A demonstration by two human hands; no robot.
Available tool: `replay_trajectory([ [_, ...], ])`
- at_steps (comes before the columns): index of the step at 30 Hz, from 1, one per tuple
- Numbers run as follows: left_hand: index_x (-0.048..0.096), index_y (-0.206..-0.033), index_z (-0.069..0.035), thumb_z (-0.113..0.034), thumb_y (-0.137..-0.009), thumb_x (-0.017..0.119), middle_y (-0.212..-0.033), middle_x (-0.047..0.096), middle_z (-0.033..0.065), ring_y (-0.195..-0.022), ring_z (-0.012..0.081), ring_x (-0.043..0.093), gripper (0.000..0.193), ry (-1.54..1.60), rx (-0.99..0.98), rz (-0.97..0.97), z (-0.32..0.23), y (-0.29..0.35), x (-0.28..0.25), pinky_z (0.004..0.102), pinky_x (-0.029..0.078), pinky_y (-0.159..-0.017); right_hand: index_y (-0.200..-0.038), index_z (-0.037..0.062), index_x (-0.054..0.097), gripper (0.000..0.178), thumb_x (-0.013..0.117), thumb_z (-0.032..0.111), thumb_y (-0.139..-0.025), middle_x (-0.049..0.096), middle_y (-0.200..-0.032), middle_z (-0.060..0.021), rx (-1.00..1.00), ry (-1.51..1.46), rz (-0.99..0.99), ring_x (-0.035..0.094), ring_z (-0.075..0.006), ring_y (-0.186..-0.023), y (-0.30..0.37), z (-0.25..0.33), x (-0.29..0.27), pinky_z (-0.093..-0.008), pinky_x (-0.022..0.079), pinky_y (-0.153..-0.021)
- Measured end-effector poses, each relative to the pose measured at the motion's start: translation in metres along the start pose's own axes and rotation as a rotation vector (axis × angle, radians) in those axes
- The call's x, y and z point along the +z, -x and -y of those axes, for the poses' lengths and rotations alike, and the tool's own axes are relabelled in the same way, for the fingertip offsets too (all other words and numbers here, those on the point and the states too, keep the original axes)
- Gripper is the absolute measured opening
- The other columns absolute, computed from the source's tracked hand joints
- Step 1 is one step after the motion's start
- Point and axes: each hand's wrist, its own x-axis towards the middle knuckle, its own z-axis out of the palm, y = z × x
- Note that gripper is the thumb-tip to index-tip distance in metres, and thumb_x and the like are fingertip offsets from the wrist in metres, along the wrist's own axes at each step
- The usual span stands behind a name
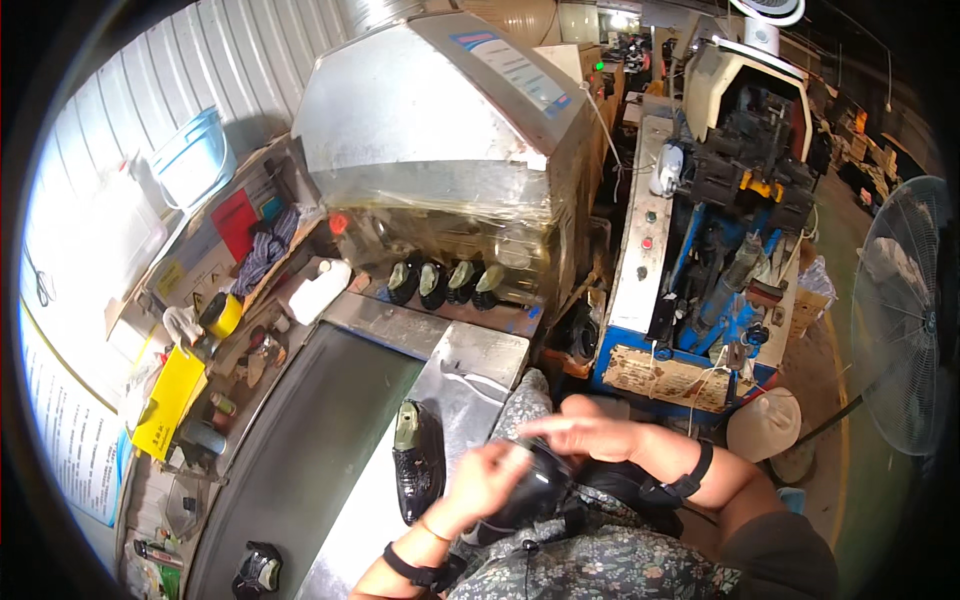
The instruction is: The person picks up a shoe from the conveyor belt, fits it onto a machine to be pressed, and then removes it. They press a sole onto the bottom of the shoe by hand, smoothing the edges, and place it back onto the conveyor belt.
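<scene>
A glossy black shoe [541, 482] rests at my lap, over the flowered apron [600, 555]. My left hand [485, 488] is closed at the near left side of this shoe, its fingertips smeared by motion. Above the shoe's far side is my right hand [590, 432], with a finger stretched to the left. Its other fingers are blurred or hidden, so whether it grips anything does not show. Left of my left hand, a second black shoe [418, 475] with a pale greenish inside stands on the metal ledge [475, 350].
A dark conveyor belt [310, 440] runs at left, carrying another black shoe [258, 570]. Several black shoes [432, 285] line the metal oven's opening. A cluttered shelf [225, 385] borders the belt. At right stand a blue-and-white machine [655, 330] and a large fan [900, 315].
</scene>
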Motion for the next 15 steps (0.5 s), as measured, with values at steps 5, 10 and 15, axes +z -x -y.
replay_trajectory([
  [5,0.059,-0.115,-0.002,-0.035,-0.085,0.069,-0.102,0.065,0.0222,-0.097,0.0378,0.064,0.046,-0.102,0.418,0.086,0.036,0.019,0.051,0.0432,0.050,-0.085,-0.148,-0.0004,0.029,0.078,0.073,0.020,-0.087,0.050,-0.133,-0.0073,0.070,0.135,-0.099,0.047,-0.0130,-0.119,0.007,-0.098,0.013,-0.0271,0.039,-0.101],
  [10,0.062,-0.114,0.001,-0.017,-0.085,0.071,-0.116,0.064,0.0208,-0.108,0.0362,0.061,0.036,0.012,0.123,-0.450,0.049,0.030,0.010,0.0417,0.046,-0.097,-0.147,-0.0019,0.034,0.071,0.067,0.021,-0.089,0.055,-0.134,-0.0079,0.086,-0.234,-0.514,0.051,-0.0131,-0.118,0.040,-0.127,0.001,-0.0261,0.040,-0.098],
  [15,0.048,-0.131,0.003,-0.016,-0.089,0.066,-0.134,0.052,0.0249,-0.126,0.0386,0.049,0.049,0.007,-0.111,-0.777,0.173,0.042,-0.007,0.0444,0.037,-0.108,-0.141,0.0002,0.044,0.054,0.059,0.009,-0.090,0.055,-0.136,-0.0075,-0.285,-0.340,-0.751,0.052,-0.0168,-0.123,-0.004,-0.048,-0.023,-0.0311,0.039,-0.104],
])
